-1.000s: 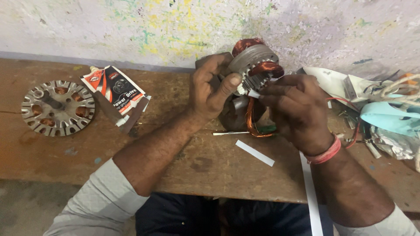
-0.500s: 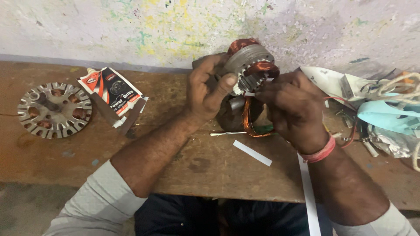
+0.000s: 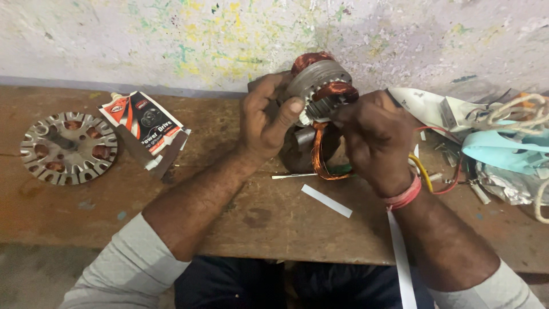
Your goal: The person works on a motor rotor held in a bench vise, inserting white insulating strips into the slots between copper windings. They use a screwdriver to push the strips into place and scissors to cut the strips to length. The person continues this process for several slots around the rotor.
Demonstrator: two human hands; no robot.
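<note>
My left hand (image 3: 267, 120) grips a round grey motor stator (image 3: 320, 80) with copper windings, held upright above the wooden bench (image 3: 229, 206). My right hand (image 3: 372, 134) is closed at the stator's front face, fingers pinching at a copper coil (image 3: 337, 90) in its slots. A loop of loose copper wire (image 3: 318, 157) hangs down from the stator between the hands. A dark object sits on the bench behind the wire, mostly hidden.
A second slotted stator disc (image 3: 67, 147) lies at the left. A red-and-white tube in torn packaging (image 3: 144, 129) lies beside it. White paper strips (image 3: 327, 201), a thin metal tool (image 3: 291, 176), and a heap of wires, cord and a pale blue part (image 3: 503, 151) lie nearby.
Both hands and the stator have stayed in about the same spot; the fingers of my right hand have shifted slightly on the coil.
</note>
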